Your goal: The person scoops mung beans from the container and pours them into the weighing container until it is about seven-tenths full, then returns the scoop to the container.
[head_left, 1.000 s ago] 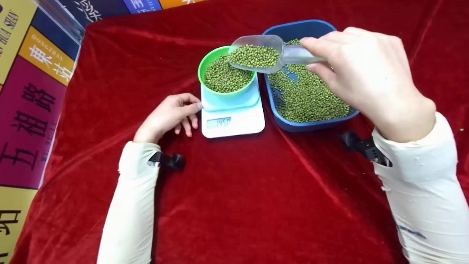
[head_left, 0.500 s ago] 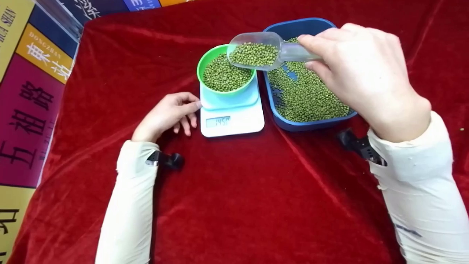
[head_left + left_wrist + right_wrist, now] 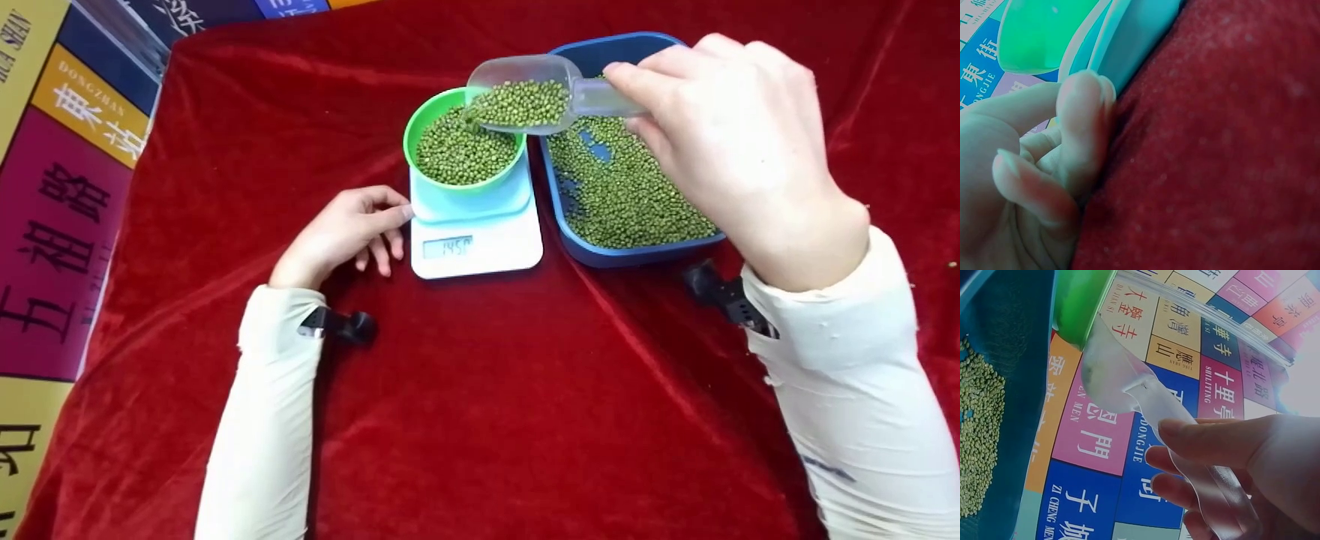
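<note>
My right hand [image 3: 750, 142] grips the handle of a clear plastic scoop [image 3: 589, 97], thumb and fingers curled round it in the right wrist view. Green mung beans [image 3: 529, 103] lie in the scoop, whose lip is over the right rim of a green bowl [image 3: 415, 142]. Some beans at the lip seem to slide down towards those in the bowl. Under the bowl is a white kitchen scale [image 3: 502, 251]; its display appears to read about 145, the last digit unclear. My left hand [image 3: 341, 232] touches the scale's left edge with thumb and index fingertips, the other fingers loosely bent.
A blue tub [image 3: 622, 257] of mung beans stands just right of the scale, partly behind my right hand. Red velvet cloth [image 3: 525, 405] covers the table. Panels with large printed characters [image 3: 67, 217] stand along the left edge.
My right hand has shifted slightly up and left in the head view with the scoop. Beans have moved to the scoop's lip. My left hand stays at the scale.
</note>
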Available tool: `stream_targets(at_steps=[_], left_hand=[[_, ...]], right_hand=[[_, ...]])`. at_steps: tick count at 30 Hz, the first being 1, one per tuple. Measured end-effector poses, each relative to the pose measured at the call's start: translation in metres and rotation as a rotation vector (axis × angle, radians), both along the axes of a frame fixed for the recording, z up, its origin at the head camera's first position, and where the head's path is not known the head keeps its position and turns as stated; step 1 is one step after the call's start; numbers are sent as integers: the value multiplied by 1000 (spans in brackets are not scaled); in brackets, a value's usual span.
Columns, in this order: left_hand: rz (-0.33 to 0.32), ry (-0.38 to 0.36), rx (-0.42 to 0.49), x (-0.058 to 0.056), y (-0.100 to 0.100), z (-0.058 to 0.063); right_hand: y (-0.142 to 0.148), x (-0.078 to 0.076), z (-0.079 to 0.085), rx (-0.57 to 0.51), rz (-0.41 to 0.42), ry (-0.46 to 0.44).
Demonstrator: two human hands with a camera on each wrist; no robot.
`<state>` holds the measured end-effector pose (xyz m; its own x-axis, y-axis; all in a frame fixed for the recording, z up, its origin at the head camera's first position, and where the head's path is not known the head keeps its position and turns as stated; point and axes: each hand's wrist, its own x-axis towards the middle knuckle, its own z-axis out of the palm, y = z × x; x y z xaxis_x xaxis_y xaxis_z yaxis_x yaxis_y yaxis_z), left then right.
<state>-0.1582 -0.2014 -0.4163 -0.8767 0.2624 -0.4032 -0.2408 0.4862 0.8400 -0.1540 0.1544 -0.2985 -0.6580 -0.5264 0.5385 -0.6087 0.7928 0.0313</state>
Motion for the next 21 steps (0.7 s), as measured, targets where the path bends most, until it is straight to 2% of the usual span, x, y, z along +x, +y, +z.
stream_targets(at_steps=[21], left_hand=[[1, 0, -4, -1, 0, -1]], right_hand=[[-20, 3, -5, 23, 27, 60]])
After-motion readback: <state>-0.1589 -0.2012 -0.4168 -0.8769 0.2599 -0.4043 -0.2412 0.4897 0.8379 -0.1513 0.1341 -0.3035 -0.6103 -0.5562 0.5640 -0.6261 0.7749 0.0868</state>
